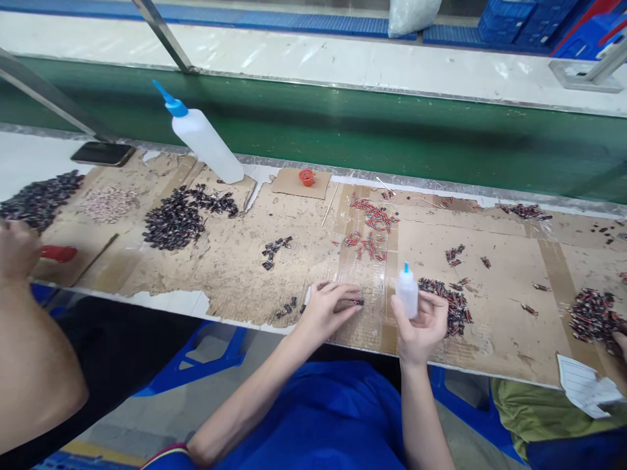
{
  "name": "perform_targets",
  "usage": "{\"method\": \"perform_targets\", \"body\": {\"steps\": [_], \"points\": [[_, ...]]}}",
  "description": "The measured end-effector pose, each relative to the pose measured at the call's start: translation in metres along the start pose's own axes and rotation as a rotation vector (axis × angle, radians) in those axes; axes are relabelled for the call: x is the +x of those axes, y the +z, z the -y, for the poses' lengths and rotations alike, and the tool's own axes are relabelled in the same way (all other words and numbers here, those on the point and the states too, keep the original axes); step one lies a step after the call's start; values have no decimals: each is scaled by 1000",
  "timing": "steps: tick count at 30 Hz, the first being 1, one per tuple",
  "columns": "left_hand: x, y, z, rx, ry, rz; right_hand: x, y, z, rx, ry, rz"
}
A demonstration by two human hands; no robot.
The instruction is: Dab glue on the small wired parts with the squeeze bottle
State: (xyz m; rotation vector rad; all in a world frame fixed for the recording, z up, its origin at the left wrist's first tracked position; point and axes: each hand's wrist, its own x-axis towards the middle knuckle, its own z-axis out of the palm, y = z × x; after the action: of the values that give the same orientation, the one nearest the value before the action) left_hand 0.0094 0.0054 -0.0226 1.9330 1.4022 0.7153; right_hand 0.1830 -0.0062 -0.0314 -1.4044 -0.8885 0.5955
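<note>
Low over the cardboard, my left hand (pixel 329 308) is closed, its fingertips pinching a small black part (pixel 359 302). In my right hand (pixel 422 326), held upright between thumb and fingers, is a small translucent squeeze bottle (pixel 407 294) with a blue tip. Just beyond that hand lies a pile of black-and-red parts (pixel 453 307). Red-tipped pieces (pixel 375 215) are scattered farther back, between my two hands. Several loose black parts (pixel 286 308) lie left of my left hand, and a small cluster of black parts (pixel 275 250) sits beyond them.
A large white bottle (pixel 208 145) with a blue nozzle leans at the back left. Near it are a black heap (pixel 172 219) and a red cup (pixel 306 177). Co-workers' hands show at the left (pixel 17 251) and right edges. A green belt (pixel 343 137) runs behind.
</note>
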Motion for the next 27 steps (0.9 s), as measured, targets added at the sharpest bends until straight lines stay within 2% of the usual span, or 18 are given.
{"method": "perform_targets", "body": {"steps": [3,7,9,11,14,17,19,23,27], "points": [[17,-22,9,41,30,32,7,12,3,33,-11,112],[52,-45,26,278,-36,-119,15,28,2,-86,-3,205],[69,-48,35,354,-54,-151,18,32,-2,-180,-30,214],[83,-47,42,384,-48,-130,18,31,-4,-235,-64,211],[90,-43,47,391,-45,-101,15,21,-2,-307,-140,189],[77,-42,39,362,-16,-130,3,7,9,-409,-237,123],[60,-40,26,303,37,-145,-7,2,18,-374,-209,141],[21,-26,-6,113,192,-111,-25,4,29,-77,67,284],[1,-5,-21,22,241,-202,-30,11,28,57,227,344]]}}
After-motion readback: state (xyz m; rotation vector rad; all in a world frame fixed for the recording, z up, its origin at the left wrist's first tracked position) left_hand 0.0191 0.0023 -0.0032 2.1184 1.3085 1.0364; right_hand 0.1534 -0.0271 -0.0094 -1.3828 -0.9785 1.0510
